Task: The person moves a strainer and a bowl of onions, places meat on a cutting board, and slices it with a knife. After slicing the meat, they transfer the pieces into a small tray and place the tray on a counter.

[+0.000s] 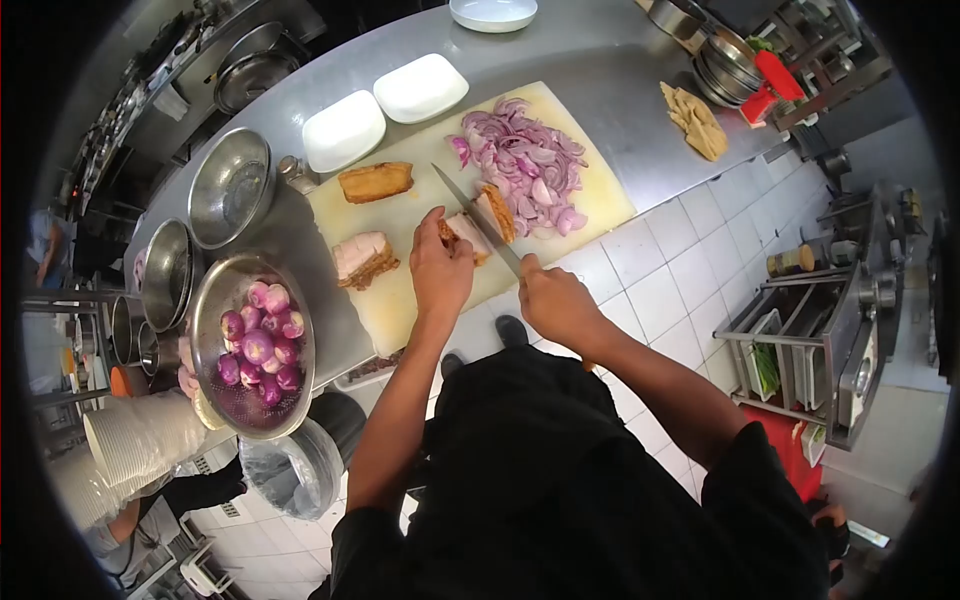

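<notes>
My right hand (pixel 553 300) is closed around the handle of a kitchen knife (pixel 463 196), whose blade points away to the upper left. Beneath the blade lies a piece of crisp-skinned pork belly (pixel 467 237), with a cut slice (pixel 495 212) on the blade's far side. My left hand (pixel 443 263) grips the near side of that piece, fingers bent against it. Two more pork pieces, one pale and layered (pixel 364 259) and one golden brown (pixel 376 183), rest on the white cutting board (pixel 400 310). Sliced red onions (pixel 525 165) are heaped at the board's far right.
Two white dishes (pixel 344 131) stand behind the board, and a white bowl (pixel 493 12) farther back. To the left are metal bowls (pixel 230 188) and a colander (pixel 205 375) of peeled red onions. A tan cloth (pixel 694 122) lies on the steel counter (pixel 590 50) at right.
</notes>
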Available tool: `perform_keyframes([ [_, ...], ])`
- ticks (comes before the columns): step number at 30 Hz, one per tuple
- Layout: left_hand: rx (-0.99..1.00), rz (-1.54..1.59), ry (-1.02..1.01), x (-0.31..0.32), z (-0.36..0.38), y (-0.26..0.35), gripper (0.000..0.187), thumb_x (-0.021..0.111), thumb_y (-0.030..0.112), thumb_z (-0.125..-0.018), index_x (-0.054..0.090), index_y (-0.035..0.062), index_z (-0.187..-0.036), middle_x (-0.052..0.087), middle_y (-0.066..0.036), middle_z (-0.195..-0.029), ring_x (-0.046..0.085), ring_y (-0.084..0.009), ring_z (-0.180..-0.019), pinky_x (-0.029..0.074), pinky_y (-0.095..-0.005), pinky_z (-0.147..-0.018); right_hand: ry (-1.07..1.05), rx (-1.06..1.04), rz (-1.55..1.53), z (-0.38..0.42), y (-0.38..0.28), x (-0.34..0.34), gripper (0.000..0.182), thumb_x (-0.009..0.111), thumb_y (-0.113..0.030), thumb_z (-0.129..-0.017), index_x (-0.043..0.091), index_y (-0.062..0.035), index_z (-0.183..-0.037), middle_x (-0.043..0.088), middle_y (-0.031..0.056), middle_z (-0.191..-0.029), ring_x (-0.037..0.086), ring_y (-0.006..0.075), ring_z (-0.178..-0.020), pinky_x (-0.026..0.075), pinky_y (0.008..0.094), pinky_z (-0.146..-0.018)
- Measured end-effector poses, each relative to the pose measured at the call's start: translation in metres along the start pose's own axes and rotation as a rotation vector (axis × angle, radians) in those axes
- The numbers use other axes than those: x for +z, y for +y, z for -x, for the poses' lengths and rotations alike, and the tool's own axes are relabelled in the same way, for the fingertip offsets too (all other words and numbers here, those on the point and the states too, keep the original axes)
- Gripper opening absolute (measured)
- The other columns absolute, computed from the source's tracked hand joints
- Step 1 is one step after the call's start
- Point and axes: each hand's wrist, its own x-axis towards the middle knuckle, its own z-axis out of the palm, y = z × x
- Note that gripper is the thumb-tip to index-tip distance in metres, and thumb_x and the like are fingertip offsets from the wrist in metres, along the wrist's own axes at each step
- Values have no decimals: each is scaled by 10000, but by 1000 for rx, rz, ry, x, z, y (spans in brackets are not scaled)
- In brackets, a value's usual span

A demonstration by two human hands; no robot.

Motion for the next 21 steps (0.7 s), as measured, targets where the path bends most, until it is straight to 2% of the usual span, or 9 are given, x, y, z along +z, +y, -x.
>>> perform_keyframes([
  [3,-22,-51,-73,-11,5,8,654,639,55,-839,458,-14,-1463,584,-279,-1369,598,-414,-1222,468,-472,-1062,-32,33,-7,11,-16,-33,270,479,-71,-932,496,68,-1163,683,353,-883,689,538,-871,552,599,-816],
  [7,-30,-244,-172,-23,3,21,735,662,56,-832,391,-17,-1512,573,-301,-1385,583,-449,-1246,467,-479,-1078,167,-16,-87,31,-6,-58,184,526,-154,-1008,497,18,-1067,653,294,-725,649,524,-764,491,613,-753],
  [8,-46,-275,-198,-25,4,24,752,668,58,-830,379,-16,-1520,570,-304,-1391,576,-456,-1256,467,-481,-1081,133,36,-136,35,-2,-65,179,530,-166,-1019,493,-2,-1083,649,299,-739,636,532,-761,467,612,-742],
  [11,44,-400,-207,-31,17,20,770,709,75,-811,407,-6,-1515,670,-293,-1198,664,-405,-1090,519,-448,-981,158,33,-155,52,9,-81,169,532,-166,-1023,492,-11,-1078,652,294,-755,632,526,-755,462,598,-725],
  [12,54,-429,-208,-34,24,21,771,718,74,-806,411,-11,-1509,662,-297,-1211,654,-413,-1109,515,-454,-991,100,63,-185,55,10,-87,181,526,-162,-1016,489,-32,-1135,669,306,-822,642,528,-837,476,619,-774],
  [14,72,-487,-206,-38,37,26,774,736,72,-798,418,-19,-1497,647,-304,-1237,635,-428,-1148,505,-465,-1011,102,58,-217,59,17,-87,171,524,-161,-1021,493,-29,-1126,663,296,-791,640,524,-796,477,611,-744],
  [17,204,-600,-118,-39,55,12,738,740,61,-801,449,-14,-1474,622,-299,-1276,615,-434,-1171,496,-476,-1023,88,56,-274,64,22,-86,144,528,-160,-1030,489,-27,-1069,658,276,-762,632,516,-747,469,589,-692],
  [18,235,-578,-89,-44,61,22,586,681,0,-811,538,-51,-1378,620,-262,-1249,618,-421,-1137,514,-477,-1006,76,57,-279,65,24,-86,143,530,-159,-1030,484,-27,-1061,658,273,-759,632,514,-748,468,586,-688],
  [21,265,-599,3,-51,63,7,473,674,-27,-808,612,-47,-1277,627,-230,-1242,627,-392,-1108,529,-462,-974,39,81,-310,68,29,-86,151,541,-154,-1030,461,-27,-1045,654,261,-753,632,501,-743,460,572,-665],
])
